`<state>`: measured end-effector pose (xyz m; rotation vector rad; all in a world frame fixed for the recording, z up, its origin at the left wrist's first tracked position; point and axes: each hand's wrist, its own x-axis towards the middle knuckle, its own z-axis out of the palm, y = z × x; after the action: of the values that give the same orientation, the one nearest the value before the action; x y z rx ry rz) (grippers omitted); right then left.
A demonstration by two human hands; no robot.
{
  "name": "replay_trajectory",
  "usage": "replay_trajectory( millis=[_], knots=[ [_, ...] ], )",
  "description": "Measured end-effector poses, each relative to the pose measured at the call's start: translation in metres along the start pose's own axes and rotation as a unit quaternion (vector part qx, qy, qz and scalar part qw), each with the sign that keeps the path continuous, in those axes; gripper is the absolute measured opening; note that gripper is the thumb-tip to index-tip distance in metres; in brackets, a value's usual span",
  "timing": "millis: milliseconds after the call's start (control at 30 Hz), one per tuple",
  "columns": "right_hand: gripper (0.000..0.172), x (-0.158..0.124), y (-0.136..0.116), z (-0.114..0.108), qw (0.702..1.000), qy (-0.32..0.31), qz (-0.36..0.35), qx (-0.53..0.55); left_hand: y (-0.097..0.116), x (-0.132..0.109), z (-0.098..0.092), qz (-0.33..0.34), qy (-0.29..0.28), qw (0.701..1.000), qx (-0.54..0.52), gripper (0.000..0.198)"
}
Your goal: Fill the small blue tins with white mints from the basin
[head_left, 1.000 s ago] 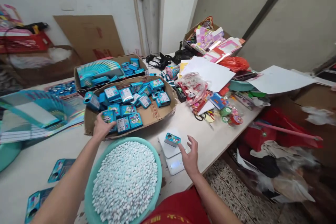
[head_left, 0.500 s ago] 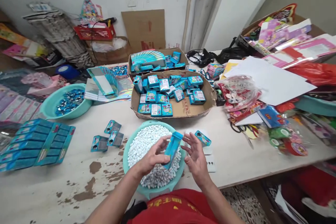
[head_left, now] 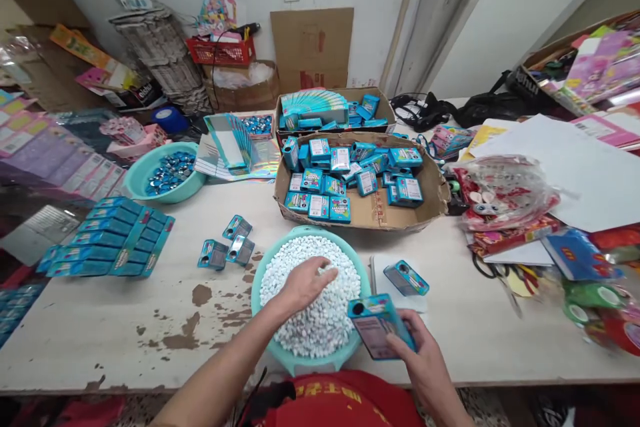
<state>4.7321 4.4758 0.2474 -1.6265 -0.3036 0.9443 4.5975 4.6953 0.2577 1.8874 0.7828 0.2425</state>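
Note:
A small blue printed box (head_left: 373,332) with a round dark hole at one end is gripped in my right hand (head_left: 425,357), tilted beside the bowl's right rim. My left hand (head_left: 307,283) is over the white pellets (head_left: 310,333), thumb and fingers apart; whether its fingertips dip among them is hard to see. The pellets fill a mint-green bowl (head_left: 257,293) close to my body. Another blue box (head_left: 406,278) lies on a white pad just right of the bowl. Three more small boxes (head_left: 240,249) stand on the table to the left.
Behind the bowl, a cardboard tray (head_left: 410,217) holds many blue boxes. Flat-packed blue cartons (head_left: 125,240) are stacked at left, near a mint bowl (head_left: 137,190) of shiny blue pieces. Plastic bags (head_left: 505,190) and papers clutter the right side.
The blue box has passed from my left hand to my right, which moved right and down with it. My left hand is now over the pellets. The view has shifted left.

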Motion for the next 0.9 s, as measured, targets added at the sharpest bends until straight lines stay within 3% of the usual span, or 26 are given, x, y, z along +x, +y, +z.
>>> replay_trajectory(
  millis=[67, 200, 333, 467, 600, 767, 900],
  knots=[
    [0.053, -0.002, 0.009, -0.003, 0.99, 0.038, 0.038, 0.128, -0.026, 0.011, -0.008, -0.003, 0.07, 0.991, 0.112, 0.04],
    [0.067, -0.003, 0.022, 0.002, 0.958, 0.032, 0.113, 0.263, -0.058, 0.023, -0.01, -0.049, 0.035, 0.954, 0.293, 0.049],
    [0.069, -0.001, 0.025, 0.017, 0.94, 0.02, 0.134, 0.314, -0.054, 0.023, 0.002, -0.084, 0.016, 0.937, 0.34, 0.05],
    [0.069, 0.005, 0.018, 0.028, 0.938, 0.012, 0.103, 0.331, -0.044, 0.024, 0.009, -0.108, -0.003, 0.931, 0.349, 0.054],
    [0.057, 0.01, 0.006, 0.036, 0.948, 0.006, 0.065, 0.312, -0.04, 0.03, 0.011, -0.12, -0.019, 0.928, 0.352, 0.06],
    [0.041, 0.007, -0.002, 0.039, 0.953, -0.017, 0.05, 0.299, -0.039, 0.032, 0.011, -0.099, -0.041, 0.932, 0.346, 0.046],
    [0.044, -0.003, 0.002, 0.047, 0.949, -0.036, 0.077, 0.302, -0.041, 0.029, 0.01, -0.069, -0.029, 0.933, 0.353, 0.034]
  ],
)
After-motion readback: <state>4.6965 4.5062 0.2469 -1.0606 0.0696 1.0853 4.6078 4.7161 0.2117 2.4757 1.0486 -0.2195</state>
